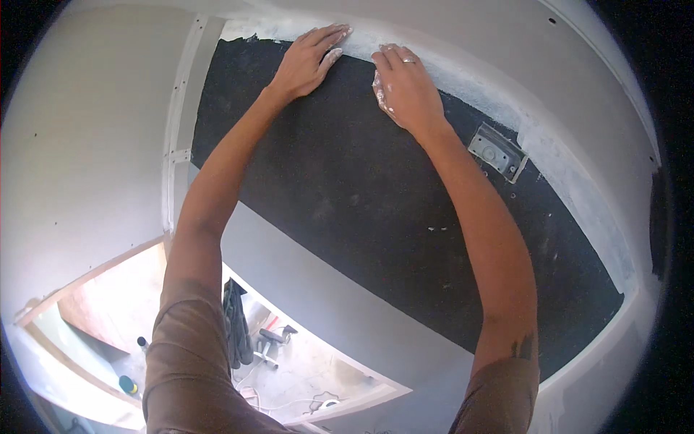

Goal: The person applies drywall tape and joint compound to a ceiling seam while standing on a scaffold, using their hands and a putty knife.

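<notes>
A large black sheet (347, 145) covers the wall panel in front of me, its upper edge meeting a strip of white plaster (470, 87). At that edge, my left hand (312, 61) lies with fingers stretched out on the white strip and thumb apart. White paste marks its fingertips. A short way to the right, my right hand (406, 87), with a ring on one finger, has its fingers bent close together against the same edge. White smears run along its thumb side. Whatever lies under those bent fingers is hidden.
A metal electrical box (499, 150) sits in an opening at the sheet's right. Below the sheet runs a pale grey band (325, 275). Through a lower opening, dark cloth (237, 325), a power tool (273, 336) and cords show on the floor. A pale panel (87, 130) stands left.
</notes>
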Tool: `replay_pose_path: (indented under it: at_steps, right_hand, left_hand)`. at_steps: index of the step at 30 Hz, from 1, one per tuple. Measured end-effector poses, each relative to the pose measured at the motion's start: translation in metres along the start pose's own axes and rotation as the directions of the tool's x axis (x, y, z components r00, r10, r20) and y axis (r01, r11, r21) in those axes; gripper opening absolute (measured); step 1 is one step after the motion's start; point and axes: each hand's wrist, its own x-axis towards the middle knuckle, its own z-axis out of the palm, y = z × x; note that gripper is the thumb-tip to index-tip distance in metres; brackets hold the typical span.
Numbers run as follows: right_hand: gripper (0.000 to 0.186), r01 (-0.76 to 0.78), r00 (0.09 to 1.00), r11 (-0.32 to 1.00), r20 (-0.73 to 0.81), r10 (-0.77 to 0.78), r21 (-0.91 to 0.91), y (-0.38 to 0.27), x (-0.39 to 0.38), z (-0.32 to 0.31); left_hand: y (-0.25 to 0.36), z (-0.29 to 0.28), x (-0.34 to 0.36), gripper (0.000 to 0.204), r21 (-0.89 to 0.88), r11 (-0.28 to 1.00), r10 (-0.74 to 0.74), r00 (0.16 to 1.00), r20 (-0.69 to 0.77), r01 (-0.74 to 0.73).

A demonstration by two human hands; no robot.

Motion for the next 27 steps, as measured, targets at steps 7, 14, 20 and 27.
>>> replay_pose_path:
  at_steps: [7, 14, 20, 27]
  right_hand:
    - [0.040, -0.025, 1.000, 0.999, 0.020, 0.024, 0.030, 0.000, 0.000, -0.003]
    - [0.039, -0.016, 1.000, 0.999, -0.006, 0.017, 0.034, 0.001, -0.002, -0.002]
    - [0.043, -0.086, 0.994, 0.993, 0.072, 0.080, 0.085, 0.000, 0.000, 0.000]
    - [0.049, -0.031, 0.996, 0.999, 0.080, 0.030, 0.012, -0.005, 0.001, -0.038]
  left_hand:
    - [0.019, 0.009, 0.005, 0.044, 0.079, 0.997, 0.012, 1.000, -0.003, -0.012]
    - [0.013, 0.006, 0.004, 0.047, 0.147, 0.988, 0.043, 0.999, 0.019, -0.046]
    - [0.040, 0.018, 0.008, 0.046, -0.007, 1.000, 0.025, 1.000, 0.006, -0.025]
    - [0.065, -0.019, 0.013, 0.047, 0.130, 0.990, -0.055, 0.998, -0.017, 0.057]
